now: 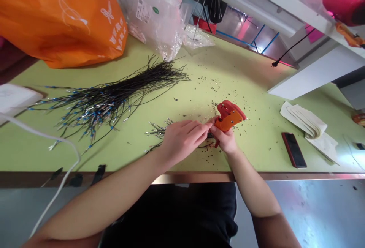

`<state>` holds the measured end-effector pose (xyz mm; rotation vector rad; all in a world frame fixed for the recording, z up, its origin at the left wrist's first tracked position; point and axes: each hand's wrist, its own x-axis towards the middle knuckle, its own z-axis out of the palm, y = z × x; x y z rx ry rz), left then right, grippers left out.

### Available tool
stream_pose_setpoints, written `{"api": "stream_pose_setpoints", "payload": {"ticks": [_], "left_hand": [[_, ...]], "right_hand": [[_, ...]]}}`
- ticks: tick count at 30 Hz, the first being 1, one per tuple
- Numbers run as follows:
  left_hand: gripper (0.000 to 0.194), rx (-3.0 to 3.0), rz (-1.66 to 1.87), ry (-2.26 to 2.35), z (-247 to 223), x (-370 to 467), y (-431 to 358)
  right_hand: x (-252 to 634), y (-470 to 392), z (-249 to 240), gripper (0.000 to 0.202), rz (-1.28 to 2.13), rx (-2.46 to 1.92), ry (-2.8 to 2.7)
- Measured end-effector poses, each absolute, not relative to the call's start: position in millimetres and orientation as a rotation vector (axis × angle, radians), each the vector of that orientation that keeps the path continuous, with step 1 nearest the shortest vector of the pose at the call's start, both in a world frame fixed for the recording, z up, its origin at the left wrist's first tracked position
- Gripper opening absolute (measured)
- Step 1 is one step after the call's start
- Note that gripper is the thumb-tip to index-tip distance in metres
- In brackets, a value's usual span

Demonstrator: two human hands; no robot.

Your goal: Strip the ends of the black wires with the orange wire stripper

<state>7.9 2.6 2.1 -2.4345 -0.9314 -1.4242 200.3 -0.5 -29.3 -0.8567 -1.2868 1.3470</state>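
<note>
My right hand [226, 138] is wrapped round the handles of an orange and red wire stripper [231, 118], its head pointing away from me above the table. Beside it, my left hand [186, 136] is closed in a pinch, fingertips meeting the tool's left side by my right thumb. Whatever lies between those fingertips is too small to make out. Under and behind my left hand sits a small bunch of dark wires with bare, silvery ends [157, 130], partly covered by the hand. Farther left lies a large bundle of black wires [134, 82], many with blue-and-silver tips.
Small dark clippings [212, 88] are scattered round the tool on the green table [242, 69]. An orange bag [71, 20] and clear plastic bag [156, 8] stand at the back left. A phone [294, 150] and folded paper [306, 120] lie right. A white cable [72, 147] crosses the left edge.
</note>
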Motion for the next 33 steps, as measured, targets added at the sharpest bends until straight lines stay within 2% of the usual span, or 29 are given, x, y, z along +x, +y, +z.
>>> {"api": "stream_pose_setpoints", "payload": {"ticks": [6,15,20,23,27,30,33], "left_hand": [[0.009,-2.455,-1.421,-0.934,-4.6,11.9,6.5],[0.028,-2.732,-1.06,-1.237,-1.9,-17.6,27.4],[0.03,-2.626,-0.992,-1.608,19.2,-51.9,48.1],[0.034,-2.351,-0.988,-1.943,25.0,-79.6,72.0],[0.041,-2.181,-0.72,-2.192,16.6,-114.6,111.3],[0.043,-2.219,-0.534,-2.202,5.3,-126.7,131.1],[0.045,-2.26,-0.618,-2.033,-1.4,-115.2,127.2]], "right_hand": [[199.1,2.4,-31.0,0.025,1.374,-0.876,-1.194],[211.5,17.8,-24.9,0.022,1.191,-0.851,-0.79],[214.2,21.4,-21.8,0.021,1.189,-0.797,-0.701],[215.1,22.9,-22.7,0.021,1.21,-0.797,-0.695],[215.6,25.1,-24.9,0.024,1.216,-0.796,-0.659],[216.5,26.1,-25.9,0.027,1.214,-0.795,-0.645],[219.1,26.1,-25.6,0.027,1.205,-0.804,-0.652]]}}
